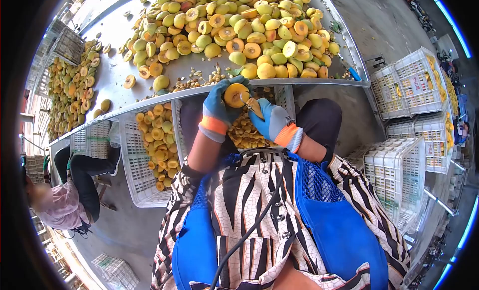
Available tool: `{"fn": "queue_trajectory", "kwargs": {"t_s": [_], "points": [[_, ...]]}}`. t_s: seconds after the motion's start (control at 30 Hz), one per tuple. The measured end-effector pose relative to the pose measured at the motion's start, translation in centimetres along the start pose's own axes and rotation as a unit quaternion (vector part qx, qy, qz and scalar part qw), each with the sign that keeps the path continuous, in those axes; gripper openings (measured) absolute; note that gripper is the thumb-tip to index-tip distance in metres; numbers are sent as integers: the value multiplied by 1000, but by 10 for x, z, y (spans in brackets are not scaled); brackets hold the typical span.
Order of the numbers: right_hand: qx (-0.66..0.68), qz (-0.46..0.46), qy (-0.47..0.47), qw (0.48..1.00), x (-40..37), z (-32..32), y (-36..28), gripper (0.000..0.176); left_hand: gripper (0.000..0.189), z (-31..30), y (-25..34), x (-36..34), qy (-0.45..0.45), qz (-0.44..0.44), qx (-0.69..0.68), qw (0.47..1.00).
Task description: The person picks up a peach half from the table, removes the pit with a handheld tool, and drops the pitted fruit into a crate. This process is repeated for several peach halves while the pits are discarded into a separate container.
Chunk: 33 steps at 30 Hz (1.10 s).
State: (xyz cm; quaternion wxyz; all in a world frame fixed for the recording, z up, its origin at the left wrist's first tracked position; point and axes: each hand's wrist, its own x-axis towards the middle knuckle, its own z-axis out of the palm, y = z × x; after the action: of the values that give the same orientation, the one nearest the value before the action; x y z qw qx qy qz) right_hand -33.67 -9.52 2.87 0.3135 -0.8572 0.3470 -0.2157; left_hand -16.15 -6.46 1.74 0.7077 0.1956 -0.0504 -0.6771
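My left hand (220,104), in a blue glove with an orange cuff, is closed around a yellow peach half (234,95), its cut face turned up. In my right hand (272,121), gloved alike, is a pitting tool with a wooden handle (255,107). The tool's small metal tip touches the middle of the cut face. Both hands are at the near edge of the metal table (115,25). Beyond them lies a big heap of whole and halved peaches (239,28). Loose pits (199,78) are scattered just past my left hand.
A crate of peach halves (159,140) stands left of my legs; more pieces (247,132) lie between my knees. Stacked crates (414,88) and a white crate (394,165) are at right. A blue-handled tool (355,73) lies by the table's right edge. Another person (67,200) sits at left.
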Motion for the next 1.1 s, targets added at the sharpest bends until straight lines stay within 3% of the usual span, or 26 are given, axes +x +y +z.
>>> {"fn": "queue_trajectory", "kwargs": {"t_s": [0.07, 0.1, 0.13, 0.23, 0.27, 0.37, 0.5, 0.57, 0.67, 0.8, 0.93, 1.1], "points": [[-21, -1, -10, 1000, -2, -3, -2, 22, 35, 1, -5, -8, 6, -10, 15, 1000], [-37, -5, -19, 999, -3, -3, -3, 23, 33, 0, -9, -12, -70, 149, 306, 938], [-44, -14, -28, 999, -4, -4, -3, 24, 30, -1, -11, -16, -138, 290, 560, 763], [-65, -29, -37, 997, -7, -5, -2, 24, 27, 1, -12, -22, -149, 329, 588, 724], [-65, -28, -38, 997, -8, -5, -2, 24, 24, -12, -16, -12, -92, 194, 476, 853], [-86, -32, -58, 994, -13, -5, 0, 24, 21, 7, -15, -24, -138, 255, 514, 807], [-126, -36, -78, 988, -17, -7, 3, 25, 35, 13, -18, -25, -151, 240, 493, 822], [-147, -30, -87, 985, -19, -6, 7, 25, 50, 14, -22, -23, -66, 125, 361, 922], [-188, -60, -92, 976, -22, -2, 26, 27, 59, 11, -27, -19, -10, 56, 311, 949], [-144, -56, -118, 981, -30, -3, 36, 36, 66, 21, -39, -22, 35, 49, 352, 934], [-89, -78, -109, 987, -42, 0, 39, 35, 66, 14, -50, -18, 19, 43, 383, 923], [25, 48, -92, 994, -47, 6, 24, 33, 70, 16, -60, -15, 40, 91, 351, 931]]}}
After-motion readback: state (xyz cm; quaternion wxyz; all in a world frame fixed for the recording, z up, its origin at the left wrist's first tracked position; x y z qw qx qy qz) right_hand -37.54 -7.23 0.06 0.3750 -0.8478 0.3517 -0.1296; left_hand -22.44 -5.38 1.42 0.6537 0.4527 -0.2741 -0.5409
